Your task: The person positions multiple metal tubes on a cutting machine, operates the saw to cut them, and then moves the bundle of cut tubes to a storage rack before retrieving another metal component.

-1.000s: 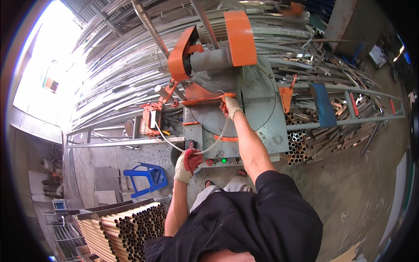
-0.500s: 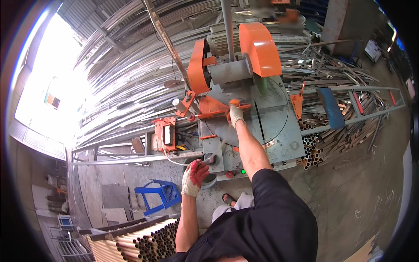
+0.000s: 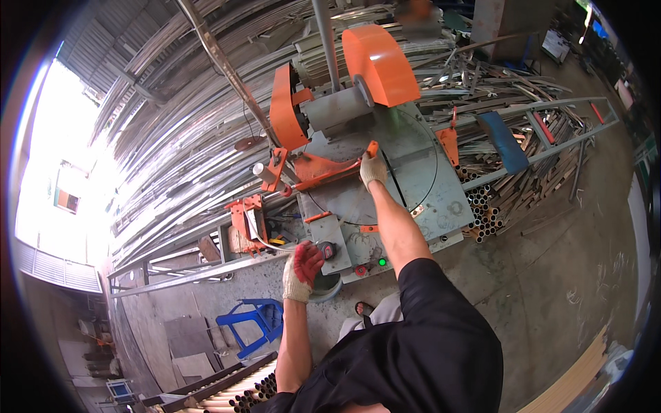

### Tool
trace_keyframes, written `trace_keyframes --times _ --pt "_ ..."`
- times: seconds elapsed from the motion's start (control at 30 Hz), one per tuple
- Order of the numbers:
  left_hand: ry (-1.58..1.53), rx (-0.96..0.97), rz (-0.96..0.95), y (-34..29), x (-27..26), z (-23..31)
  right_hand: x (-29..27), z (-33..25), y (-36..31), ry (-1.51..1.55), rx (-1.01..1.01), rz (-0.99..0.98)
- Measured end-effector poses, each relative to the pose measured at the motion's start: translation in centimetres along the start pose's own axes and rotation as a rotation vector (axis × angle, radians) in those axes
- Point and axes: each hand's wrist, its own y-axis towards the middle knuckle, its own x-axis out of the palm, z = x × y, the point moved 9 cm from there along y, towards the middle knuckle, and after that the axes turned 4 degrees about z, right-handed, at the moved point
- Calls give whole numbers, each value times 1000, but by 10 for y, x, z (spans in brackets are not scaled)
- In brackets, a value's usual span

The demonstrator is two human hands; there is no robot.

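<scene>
My right hand (image 3: 373, 171), in a pale glove, is at the end of an orange guide bar (image 3: 330, 172) on the saw's grey table. Its fingers curl round the bar's raised orange end (image 3: 372, 148). My left hand (image 3: 303, 270), in a glove with a red palm, hovers at the table's near-left corner. Its fingers are half bent, with nothing visible in them. Just right of them sits a small dark round object (image 3: 328, 250). Behind the table stands the saw's motor (image 3: 337, 109), between an orange belt cover (image 3: 284, 107) and an orange blade guard (image 3: 382, 65).
A green light (image 3: 382, 262) and a red button (image 3: 360, 270) face me. Left are an orange clamp frame (image 3: 244, 224) and a blue stool (image 3: 251, 323). A roller rack (image 3: 537, 141) extends right, over tubes (image 3: 485, 206) and metal offcuts (image 3: 540, 186). Long metal bars (image 3: 172, 158) are piled behind.
The view has turned, so the machine sits further left and tilts. The raised orange end now shows above my right hand. My left hand's fingers have loosened.
</scene>
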Motion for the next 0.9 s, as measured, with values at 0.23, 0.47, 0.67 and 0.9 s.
trace_keyframes --times 0.23,0.47,0.67,0.9 --pt "276 -114 -46 1 72 -73 -36 -8 21 -689 -480 -37" --pt "306 -159 -74 33 107 -136 -49 -4 60 -810 -524 -51" --pt "209 -133 -73 51 95 -155 -43 -20 70 -748 -586 -40" --pt "-59 -184 11 25 99 -147 -18 -31 38 -559 -531 -202"
